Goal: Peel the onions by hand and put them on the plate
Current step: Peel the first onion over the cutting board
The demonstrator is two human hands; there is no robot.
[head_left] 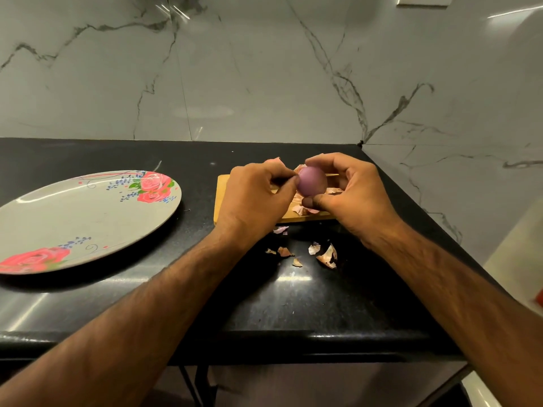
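Observation:
A smooth purple onion (312, 181) is held above a wooden cutting board (223, 198). My right hand (355, 195) grips it between thumb and curled fingers. My left hand (258, 195) pinches at the onion's left end, where a bit of skin shows. Loose papery skins (305, 210) lie on the board under the hands. A grey oval plate (88, 218) with pink rose prints sits to the left on the black counter, with nothing on it.
More torn onion skins (326, 254) are scattered on the black counter (293, 304) in front of the board. A marble wall rises behind and on the right. The counter's front edge runs across below my forearms.

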